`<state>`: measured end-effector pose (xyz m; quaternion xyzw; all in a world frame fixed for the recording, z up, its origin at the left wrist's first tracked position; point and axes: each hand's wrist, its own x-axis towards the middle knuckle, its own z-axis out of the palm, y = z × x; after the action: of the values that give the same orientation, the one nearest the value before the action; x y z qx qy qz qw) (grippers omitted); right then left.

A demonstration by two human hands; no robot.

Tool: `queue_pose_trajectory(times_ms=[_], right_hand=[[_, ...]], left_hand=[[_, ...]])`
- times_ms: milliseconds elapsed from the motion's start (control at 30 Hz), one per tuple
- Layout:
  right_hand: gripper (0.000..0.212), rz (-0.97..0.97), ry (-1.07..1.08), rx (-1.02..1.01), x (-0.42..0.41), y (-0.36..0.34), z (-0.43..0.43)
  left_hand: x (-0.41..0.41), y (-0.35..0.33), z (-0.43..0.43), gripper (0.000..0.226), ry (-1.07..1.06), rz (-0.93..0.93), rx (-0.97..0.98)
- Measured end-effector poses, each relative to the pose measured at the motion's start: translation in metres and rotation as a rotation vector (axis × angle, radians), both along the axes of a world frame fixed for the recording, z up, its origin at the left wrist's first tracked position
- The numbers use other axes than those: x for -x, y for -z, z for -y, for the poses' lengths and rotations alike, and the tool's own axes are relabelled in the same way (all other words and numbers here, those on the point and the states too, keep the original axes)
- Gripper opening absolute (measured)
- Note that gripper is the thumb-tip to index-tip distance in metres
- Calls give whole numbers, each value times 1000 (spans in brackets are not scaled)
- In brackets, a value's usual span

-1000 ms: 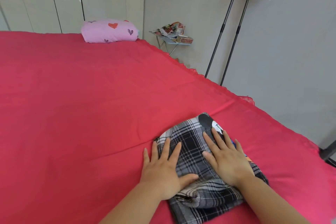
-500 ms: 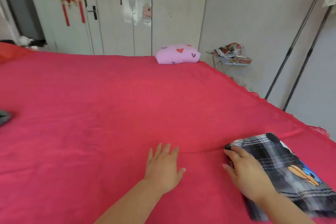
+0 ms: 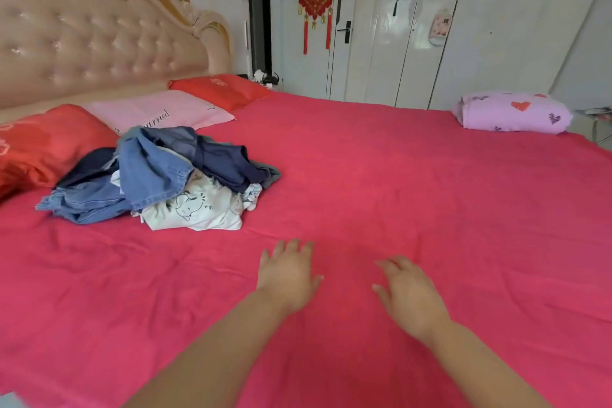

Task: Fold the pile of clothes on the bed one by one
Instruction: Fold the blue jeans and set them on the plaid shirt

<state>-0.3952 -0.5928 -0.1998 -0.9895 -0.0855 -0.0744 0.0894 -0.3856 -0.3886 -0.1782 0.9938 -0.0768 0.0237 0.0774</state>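
Nothing folded shows from where I stand. The one pile of clothes (image 3: 159, 175) lies rumpled at middle left on the bed (image 3: 397, 192), at least three garments tangled in it, so I'd say most folding remains. The left hand (image 3: 288, 271) and right hand (image 3: 407, 291), lower centre, are empty with relaxed fingers, apart from the pile. One pink pillow (image 3: 159, 112) lies between two red pillows (image 3: 43, 145).
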Motion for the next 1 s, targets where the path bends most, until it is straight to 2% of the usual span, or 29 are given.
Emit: queue_pose_trajectory(times_ms=[167, 567, 667, 867, 1000], right_hand=[[49, 6, -96, 45, -13, -8, -75], [50, 25, -278, 135, -67, 3, -191], [50, 69, -308, 153, -82, 14, -209], [63, 142, -370, 178, -122, 33, -230], [67, 144, -358, 142, -140, 33, -236]], left_hand=[[3, 3, -64, 66, -86, -9, 21], [-37, 22, -177, 65, -237, -12, 23], [-58, 23, -206, 66, -298, 9, 33], [-111, 13, -266, 59, -400, 89, -20], [-145, 12, -286, 52, -429, 6, -13]])
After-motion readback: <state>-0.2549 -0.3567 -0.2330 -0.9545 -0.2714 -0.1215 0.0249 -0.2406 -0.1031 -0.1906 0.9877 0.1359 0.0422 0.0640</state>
